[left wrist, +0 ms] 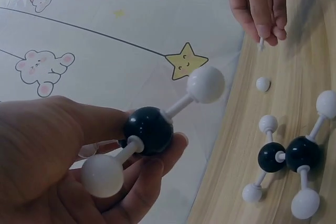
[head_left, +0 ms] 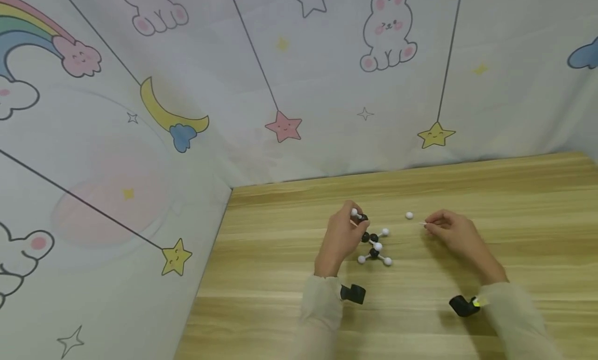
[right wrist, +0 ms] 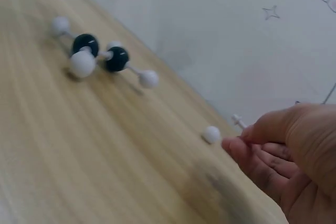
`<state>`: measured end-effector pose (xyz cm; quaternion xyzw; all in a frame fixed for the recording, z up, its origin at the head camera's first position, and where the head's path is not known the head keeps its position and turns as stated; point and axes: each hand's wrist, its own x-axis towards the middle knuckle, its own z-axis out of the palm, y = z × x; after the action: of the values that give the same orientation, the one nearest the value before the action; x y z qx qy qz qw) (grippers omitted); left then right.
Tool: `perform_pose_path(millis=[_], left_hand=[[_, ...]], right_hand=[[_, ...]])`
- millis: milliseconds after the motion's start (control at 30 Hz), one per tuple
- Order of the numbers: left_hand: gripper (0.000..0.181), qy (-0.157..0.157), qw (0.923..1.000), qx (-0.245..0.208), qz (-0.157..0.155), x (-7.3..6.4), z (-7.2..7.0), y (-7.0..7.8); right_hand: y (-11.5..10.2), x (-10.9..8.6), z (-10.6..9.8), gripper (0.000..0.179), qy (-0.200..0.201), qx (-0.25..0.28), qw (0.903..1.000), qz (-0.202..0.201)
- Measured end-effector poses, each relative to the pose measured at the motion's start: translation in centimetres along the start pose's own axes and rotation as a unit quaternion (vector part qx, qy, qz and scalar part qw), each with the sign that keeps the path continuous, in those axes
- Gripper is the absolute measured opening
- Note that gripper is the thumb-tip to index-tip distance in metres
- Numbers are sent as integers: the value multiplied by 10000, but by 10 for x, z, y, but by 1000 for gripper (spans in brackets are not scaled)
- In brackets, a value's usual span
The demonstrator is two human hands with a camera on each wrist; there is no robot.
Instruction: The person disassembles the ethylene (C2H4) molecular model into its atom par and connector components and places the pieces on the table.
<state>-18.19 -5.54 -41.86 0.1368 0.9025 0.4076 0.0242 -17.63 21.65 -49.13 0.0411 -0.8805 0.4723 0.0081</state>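
Note:
My left hand [head_left: 337, 240] holds a molecular model piece [left wrist: 148, 131] above the table, thumb and fingers around its black ball. White balls stick out from it on white rods; the fingers hide its far side. My right hand [head_left: 457, 234] pinches a small white connector rod [right wrist: 239, 121] between thumb and fingertips, its free end showing. A loose white ball [head_left: 409, 215] lies on the table just left of that rod. Near the left hand, a second molecular model [left wrist: 303, 154] of black and white balls joined by rods rests on the wood.
The wood-grain table [head_left: 411, 318] meets a pale wall cloth [head_left: 327, 147], printed with stars and rabbits, at its back and left edges. Black wrist cameras [head_left: 357, 294] are strapped at both sleeves.

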Motion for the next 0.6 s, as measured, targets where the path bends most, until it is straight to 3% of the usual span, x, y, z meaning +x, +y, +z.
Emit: perform_pose_path(millis=[233, 400, 600], left_hand=[[31, 80, 9985, -383, -393, -3, 4, -2], [20, 319, 9981, -453, -256, -1, 4, -3], [22, 444, 9978, -461, -145, -1, 4, -3]], right_hand=[[3, -2, 18, 13, 77, -952, 9950, -307], [6, -2, 25, 8, 166, -1057, 9931, -488], [4, 0, 29, 7, 10, -1205, 9917, -448]])
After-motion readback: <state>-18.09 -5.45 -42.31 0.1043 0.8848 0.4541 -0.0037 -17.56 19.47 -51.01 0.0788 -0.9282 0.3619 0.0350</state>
